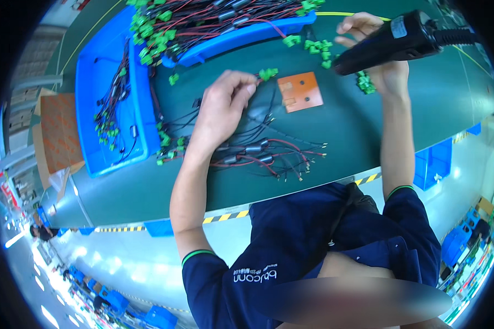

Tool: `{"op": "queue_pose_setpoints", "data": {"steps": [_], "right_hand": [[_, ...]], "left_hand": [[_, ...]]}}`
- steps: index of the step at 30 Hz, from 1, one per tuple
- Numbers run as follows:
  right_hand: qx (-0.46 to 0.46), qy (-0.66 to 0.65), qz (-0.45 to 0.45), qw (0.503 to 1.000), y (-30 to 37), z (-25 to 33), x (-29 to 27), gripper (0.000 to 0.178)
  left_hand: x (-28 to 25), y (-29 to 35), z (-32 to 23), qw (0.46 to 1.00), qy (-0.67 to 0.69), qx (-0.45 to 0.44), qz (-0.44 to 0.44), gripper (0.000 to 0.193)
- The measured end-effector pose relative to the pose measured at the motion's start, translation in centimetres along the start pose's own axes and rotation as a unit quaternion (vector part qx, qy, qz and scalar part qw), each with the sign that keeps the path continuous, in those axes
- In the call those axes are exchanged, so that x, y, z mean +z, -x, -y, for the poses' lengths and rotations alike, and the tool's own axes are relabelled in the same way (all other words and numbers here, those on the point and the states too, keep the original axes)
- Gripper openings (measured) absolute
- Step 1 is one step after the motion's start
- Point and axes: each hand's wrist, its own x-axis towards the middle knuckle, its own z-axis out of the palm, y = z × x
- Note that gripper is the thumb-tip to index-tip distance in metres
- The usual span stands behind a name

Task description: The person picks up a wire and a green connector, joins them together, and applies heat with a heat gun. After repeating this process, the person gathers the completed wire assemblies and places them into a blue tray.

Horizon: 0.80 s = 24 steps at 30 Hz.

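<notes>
My left hand (222,107) is closed in a pinch on a small green connector (268,74), which pokes out past the fingertips. Just right of it, an orange square plate (307,90) with two dark round spots lies on the green table. My right hand (392,77) is behind a dark handheld power tool (387,46) with a thick ribbed cord. Its visible fingers are bent and apart beyond the tool, which hides the palm. Green connectors (366,82) lie beside the right wrist. Below my left hand, several wire harnesses (258,151) with black cylinders and bare ends are spread out.
A blue bin (219,44) heaped with red and black harnesses stands at the back. Another blue bin (85,115) at the left holds fewer harnesses. Loose green connectors (318,46) lie near the back bin. A cardboard box (60,131) stands beyond the left bin.
</notes>
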Motion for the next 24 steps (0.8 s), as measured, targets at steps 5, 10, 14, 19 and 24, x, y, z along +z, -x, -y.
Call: {"op": "queue_pose_setpoints", "data": {"steps": [5, 10, 14, 19, 24], "right_hand": [[0.011, 0.662, 0.073, 0.746, 2.3, -1.7, -4.1, 0.024], [0.069, 0.581, 0.081, 0.807, 2.2, -2.5, -4.0, 0.017], [-0.015, 0.566, 0.063, 0.822, 2.4, -2.9, -5.3, 0.018], [-0.020, 0.485, -0.012, 0.874, 1.7, -4.7, -6.9, 0.028], [0.069, 0.315, 0.005, 0.947, 1.5, -4.3, -7.1, 0.034]], "left_hand": [[-1.0, -1.8, 1.2, 0.998, 0.004, 0.007, -0.055, 0.027], [-1.4, -1.2, 0.7, 0.994, -0.057, 0.047, -0.076, 0.032], [-4.0, 0.6, -1.4, 0.977, -0.164, 0.113, -0.073, 0.024], [-4.2, 4.5, -2.9, 0.964, -0.206, 0.146, 0.085, 0.019], [-2.5, 6.7, -3.4, 0.939, -0.268, 0.125, 0.178, 0.032]]}}
